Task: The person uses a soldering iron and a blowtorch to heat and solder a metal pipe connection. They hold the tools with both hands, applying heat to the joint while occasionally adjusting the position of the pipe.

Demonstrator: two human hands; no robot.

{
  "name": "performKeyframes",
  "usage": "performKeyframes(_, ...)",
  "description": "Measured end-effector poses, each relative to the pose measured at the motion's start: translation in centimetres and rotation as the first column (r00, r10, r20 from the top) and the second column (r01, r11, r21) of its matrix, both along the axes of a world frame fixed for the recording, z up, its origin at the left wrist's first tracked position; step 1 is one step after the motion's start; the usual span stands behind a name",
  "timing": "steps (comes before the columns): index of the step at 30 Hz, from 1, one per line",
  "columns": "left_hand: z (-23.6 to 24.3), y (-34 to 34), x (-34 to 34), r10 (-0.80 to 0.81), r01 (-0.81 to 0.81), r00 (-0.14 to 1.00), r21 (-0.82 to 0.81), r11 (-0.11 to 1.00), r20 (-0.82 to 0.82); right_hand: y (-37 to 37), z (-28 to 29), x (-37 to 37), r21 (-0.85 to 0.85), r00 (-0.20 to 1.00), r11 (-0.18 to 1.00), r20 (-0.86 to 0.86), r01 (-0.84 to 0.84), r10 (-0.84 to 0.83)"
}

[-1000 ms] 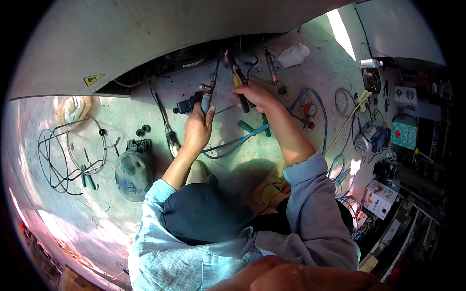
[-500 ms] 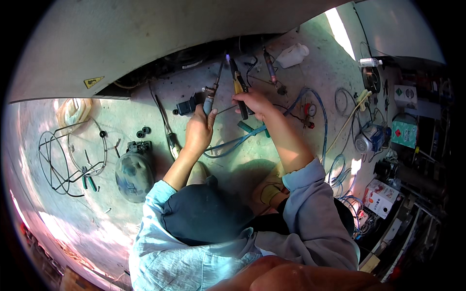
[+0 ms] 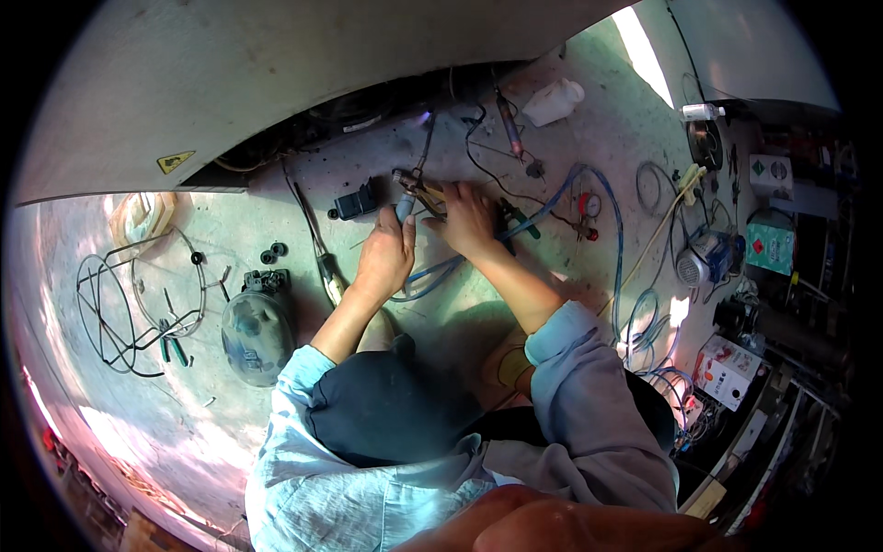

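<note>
My left hand (image 3: 383, 259) is wrapped round the grey-blue handle of a gas torch (image 3: 405, 207), its thumb lying along the handle. The torch's thin neck points away from me, and a small violet flame (image 3: 423, 118) glows at its tip by the dark opening under the large pale cabinet (image 3: 303, 55). Close on the right, my right hand (image 3: 467, 221) is closed on yellow-and-black pliers (image 3: 430, 196), mostly hidden by the fingers. They lie across beside the torch's brass valve; whether they touch it I cannot tell.
Blue hoses (image 3: 602, 212) run on the floor to a red pressure gauge (image 3: 590, 205). Ahead lie a second torch-like tool (image 3: 510, 127) and a white plastic bottle (image 3: 554, 101). A black compressor (image 3: 256, 339), bent tubing (image 3: 115, 317) and green-handled pliers (image 3: 173, 348) are left; a blue motor (image 3: 708, 259) is right.
My right hand has drawn the pliers back from the flame and turned them toward the torch's valve. My left hand has shifted slightly nearer and right with the torch.
</note>
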State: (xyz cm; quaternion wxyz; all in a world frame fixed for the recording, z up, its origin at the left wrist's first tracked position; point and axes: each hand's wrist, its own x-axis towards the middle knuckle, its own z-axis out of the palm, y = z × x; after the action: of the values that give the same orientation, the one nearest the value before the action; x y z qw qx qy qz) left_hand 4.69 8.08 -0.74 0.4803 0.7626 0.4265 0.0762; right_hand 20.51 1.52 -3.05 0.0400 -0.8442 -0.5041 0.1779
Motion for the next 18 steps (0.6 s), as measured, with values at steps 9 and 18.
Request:
performKeyframes(9, -2.0, -0.3, 0.0, -0.152, 0.111, 0.969, 0.205, 0.973, 0.197, 1.4, 1.1, -6.6, 0.203, 0.331, 0.729, -0.943, 0.654, -0.034)
performKeyframes(18, -0.1, -1.3, 0.7, -0.114, 0.101, 0.982, 0.093, 0.991, 0.153, 1.3, -0.4, -7.0, -0.009, 0.125, 0.445, -0.955, 0.895, -0.271)
